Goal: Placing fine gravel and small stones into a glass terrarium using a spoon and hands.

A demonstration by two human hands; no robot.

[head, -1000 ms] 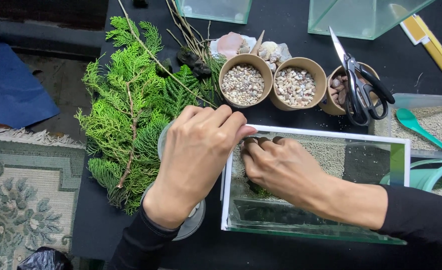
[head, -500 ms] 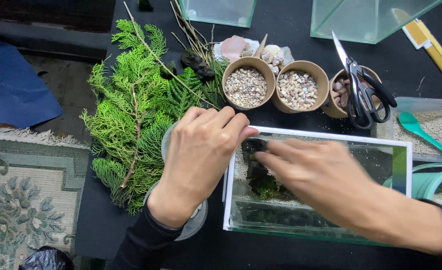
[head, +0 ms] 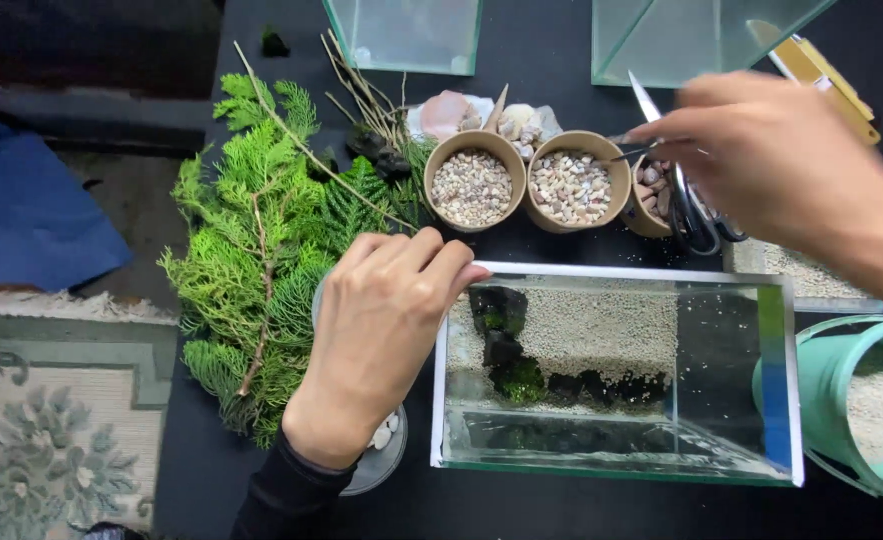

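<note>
Resting curled on the tank [head: 612, 275] rim, the left hand [head: 387, 335] held nothing. The right hand [head: 762, 150] pinched tweezers [head: 630, 152] above the pebble cups [head: 574, 180].

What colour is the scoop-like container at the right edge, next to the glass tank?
Mint green, holding pale sand; the container shows best in the head view.

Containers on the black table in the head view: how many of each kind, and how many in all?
Glass tanks: 3 (front, back left, back right)
Brown bowls of pebbles: 3 (left, middle, right)
Mint green bucket of sand: 1
Total: 7
</note>
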